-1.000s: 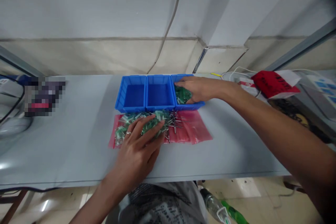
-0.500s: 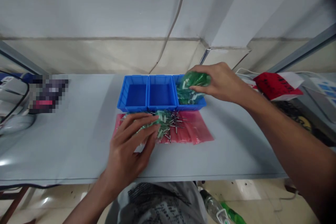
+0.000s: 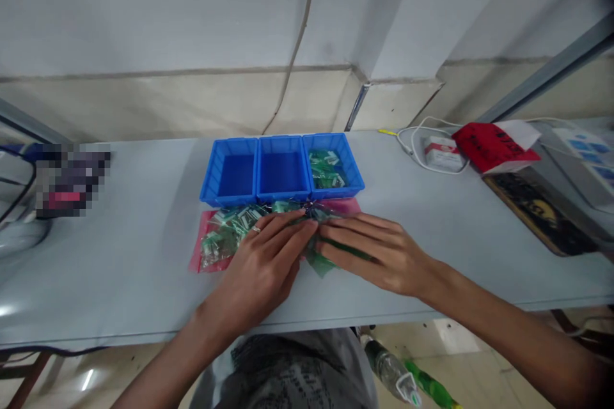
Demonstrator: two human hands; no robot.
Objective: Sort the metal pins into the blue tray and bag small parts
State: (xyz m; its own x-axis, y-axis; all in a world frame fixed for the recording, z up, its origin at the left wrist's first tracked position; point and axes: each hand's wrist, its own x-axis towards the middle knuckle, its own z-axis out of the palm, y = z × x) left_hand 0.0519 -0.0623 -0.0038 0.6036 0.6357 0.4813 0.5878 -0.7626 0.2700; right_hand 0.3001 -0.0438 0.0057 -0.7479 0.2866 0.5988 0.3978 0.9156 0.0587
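Observation:
My left hand is over the pile in front of the bins, its fingers bent together and its thumb mostly hidden; what its fingertips pinch I cannot make out. My right hand meets it fingertip to fingertip, with a green plastic bag gripped beneath its fingers. Small clear packets with green and white pieces lie on a pink plastic bag left of my hands. Behind stand three joined blue bins. More green and white packets lie in the right bin; the left and middle bins hold nothing.
At the right are a white cable, a small white and red box, a red packet and a dark flat case. Blurred items lie at the left edge. Bottles lie on the floor below the table edge.
My right hand has come down from the right bin to the pile, bringing the green bag. Packets now show in that bin. My left hand has shifted right to meet it.

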